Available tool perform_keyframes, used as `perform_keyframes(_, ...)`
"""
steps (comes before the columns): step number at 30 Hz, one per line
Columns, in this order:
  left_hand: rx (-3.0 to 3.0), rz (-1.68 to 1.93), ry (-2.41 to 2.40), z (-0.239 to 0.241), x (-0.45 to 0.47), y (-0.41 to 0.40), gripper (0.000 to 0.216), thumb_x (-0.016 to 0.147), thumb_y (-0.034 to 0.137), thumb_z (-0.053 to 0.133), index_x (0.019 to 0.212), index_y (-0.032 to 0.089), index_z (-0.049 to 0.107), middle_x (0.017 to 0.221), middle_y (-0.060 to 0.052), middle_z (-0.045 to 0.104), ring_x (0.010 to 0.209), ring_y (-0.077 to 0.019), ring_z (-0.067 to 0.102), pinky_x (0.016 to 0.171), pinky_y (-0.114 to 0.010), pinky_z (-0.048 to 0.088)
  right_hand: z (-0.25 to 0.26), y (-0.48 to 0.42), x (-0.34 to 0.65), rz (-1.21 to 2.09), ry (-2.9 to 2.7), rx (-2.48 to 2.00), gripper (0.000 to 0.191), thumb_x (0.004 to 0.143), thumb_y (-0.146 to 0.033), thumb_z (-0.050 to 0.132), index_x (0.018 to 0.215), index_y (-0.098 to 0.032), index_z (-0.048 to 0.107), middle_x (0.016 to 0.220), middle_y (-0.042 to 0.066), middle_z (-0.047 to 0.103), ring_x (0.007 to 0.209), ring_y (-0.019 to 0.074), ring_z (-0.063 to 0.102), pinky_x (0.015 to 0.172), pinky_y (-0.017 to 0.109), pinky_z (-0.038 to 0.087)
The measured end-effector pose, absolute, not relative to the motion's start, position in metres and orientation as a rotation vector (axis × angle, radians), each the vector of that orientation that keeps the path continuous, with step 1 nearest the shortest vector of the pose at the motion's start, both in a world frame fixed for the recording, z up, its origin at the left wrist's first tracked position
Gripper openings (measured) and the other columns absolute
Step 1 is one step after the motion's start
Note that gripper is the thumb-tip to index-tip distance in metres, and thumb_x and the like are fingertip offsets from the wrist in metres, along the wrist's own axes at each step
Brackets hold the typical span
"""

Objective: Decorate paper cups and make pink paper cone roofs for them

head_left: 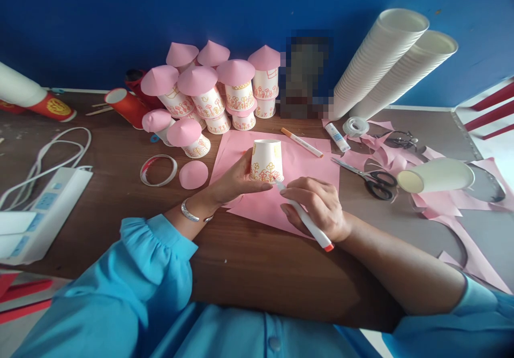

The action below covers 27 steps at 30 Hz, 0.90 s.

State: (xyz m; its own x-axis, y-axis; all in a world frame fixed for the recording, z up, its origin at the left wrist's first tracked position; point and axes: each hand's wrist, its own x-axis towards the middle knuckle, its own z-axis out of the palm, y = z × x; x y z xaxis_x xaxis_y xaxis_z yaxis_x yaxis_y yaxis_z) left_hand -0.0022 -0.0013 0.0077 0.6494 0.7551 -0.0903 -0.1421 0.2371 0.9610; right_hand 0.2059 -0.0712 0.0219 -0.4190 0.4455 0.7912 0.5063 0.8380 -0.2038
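The paper cup (266,160) stands upside down on the pink sheet (309,168), just above the middle of the view, with orange and yellow flowers drawn round its lower rim. The left hand (236,179) clasps it from 9 o'clock: the thumb lies along the rim, while the fingers wrap behind the cup and are hidden by it. From 4 o'clock the right hand (317,205) pinches a marker (305,220), fingers closed together on its barrel. The tip meets the cup's rim, though the contact itself is too small to make out. A bracelet (190,212) circles the left wrist.

At 2 o'clock of the cup lie a second marker (301,142) and a glue stick (337,137); at 3 o'clock, scissors (367,176), partly on pink scraps. At 9 o'clock sits a loose pink cone (193,175) beside a tape ring (158,169). At 11 o'clock, decorated cups with pink roofs (225,93) crowd together, the rear ones half hidden. Two long stacks of white cups (385,58) lean at 1 o'clock. A blurred block (305,77) at 12 o'clock cannot be identified. A power strip (44,208) is cut off at the left edge.
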Motion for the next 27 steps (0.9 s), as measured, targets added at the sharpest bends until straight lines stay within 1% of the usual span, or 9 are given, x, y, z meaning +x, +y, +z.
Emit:
perform_keyframes(4, 1.165, 0.704, 0.603, 0.007, -0.002, 0.000, 0.066, 0.071, 0.030, 0.093, 0.125, 0.023, 0.056, 0.108, -0.004, 0.065, 0.102, -0.0221, 0.061, 0.089, -0.035, 0.047, 0.019, -0.071, 0.210, -0.108, -2.042, -0.732, 0.028, 0.102, -0.028, 0.061, 0.128, -0.018, 0.055, 0.091, 0.007, 0.067, 0.075, 0.0196, 0.068, 0.056, 0.030, 0.056)
perform_keyframes(8, 1.126, 0.713, 0.567, 0.009, -0.002, 0.001, 0.066, 0.071, 0.029, 0.092, 0.127, 0.023, 0.058, 0.122, -0.008, 0.066, 0.117, -0.0275, 0.061, 0.100, -0.040, 0.047, 0.011, -0.070, 0.212, -0.077, -1.949, -0.854, 0.035, 0.104, -0.035, 0.058, 0.136, -0.023, 0.054, 0.097, 0.007, 0.065, 0.078, 0.0209, 0.067, 0.056, 0.031, 0.057)
perform_keyframes(10, 1.094, 0.711, 0.541, 0.009, -0.003, 0.001, 0.064, 0.073, 0.030, 0.091, 0.128, 0.022, 0.059, 0.127, -0.010, 0.065, 0.122, -0.0290, 0.060, 0.105, -0.043, 0.046, 0.008, -0.068, 0.213, -0.036, -1.895, -0.913, 0.034, 0.104, -0.033, 0.056, 0.137, -0.025, 0.054, 0.097, 0.007, 0.064, 0.082, 0.0219, 0.068, 0.055, 0.032, 0.056)
perform_keyframes(12, 1.070, 0.709, 0.519, 0.008, -0.003, 0.001, 0.064, 0.074, 0.029, 0.090, 0.130, 0.022, 0.060, 0.128, -0.010, 0.066, 0.121, -0.0289, 0.061, 0.106, -0.045, 0.046, 0.007, -0.067, 0.212, -0.018, -1.851, -0.969, 0.031, 0.104, -0.029, 0.056, 0.135, -0.025, 0.054, 0.096, 0.007, 0.064, 0.085, 0.0225, 0.068, 0.055, 0.031, 0.055)
perform_keyframes(15, 1.067, 0.727, 0.505, 0.006, -0.004, -0.001, 0.063, 0.076, 0.029, 0.089, 0.132, 0.024, 0.060, 0.127, -0.009, 0.068, 0.120, -0.0284, 0.063, 0.104, -0.043, 0.048, 0.007, -0.066, 0.210, 0.000, -1.834, -1.019, 0.031, 0.101, -0.023, 0.060, 0.132, -0.026, 0.055, 0.096, 0.006, 0.064, 0.086, 0.0226, 0.068, 0.056, 0.031, 0.055)
perform_keyframes(17, 1.076, 0.733, 0.485, 0.005, -0.004, -0.002, 0.064, 0.076, 0.030, 0.088, 0.133, 0.025, 0.060, 0.126, -0.010, 0.069, 0.119, -0.0289, 0.064, 0.103, -0.043, 0.049, 0.007, -0.067, 0.210, 0.016, -1.860, -1.025, 0.036, 0.098, -0.022, 0.065, 0.131, -0.026, 0.053, 0.098, 0.006, 0.065, 0.088, 0.0233, 0.069, 0.058, 0.032, 0.057)
perform_keyframes(22, 1.061, 0.729, 0.445, 0.004, -0.004, -0.003, 0.072, 0.076, 0.031, 0.087, 0.140, 0.027, 0.055, 0.129, -0.011, 0.068, 0.117, -0.0298, 0.066, 0.103, -0.048, 0.050, 0.007, -0.068, 0.211, 0.019, -1.916, -0.974, 0.046, 0.094, -0.020, 0.072, 0.135, -0.026, 0.051, 0.102, 0.009, 0.066, 0.096, 0.0255, 0.068, 0.063, 0.034, 0.058)
perform_keyframes(27, 1.041, 0.721, 0.423, 0.004, -0.005, -0.004, 0.071, 0.075, 0.029, 0.088, 0.138, 0.029, 0.054, 0.128, -0.008, 0.066, 0.115, -0.0280, 0.066, 0.101, -0.047, 0.052, 0.006, -0.069, 0.210, -0.025, -1.934, -0.980, 0.044, 0.097, -0.023, 0.069, 0.137, -0.027, 0.050, 0.103, 0.009, 0.065, 0.095, 0.0247, 0.068, 0.066, 0.035, 0.059)
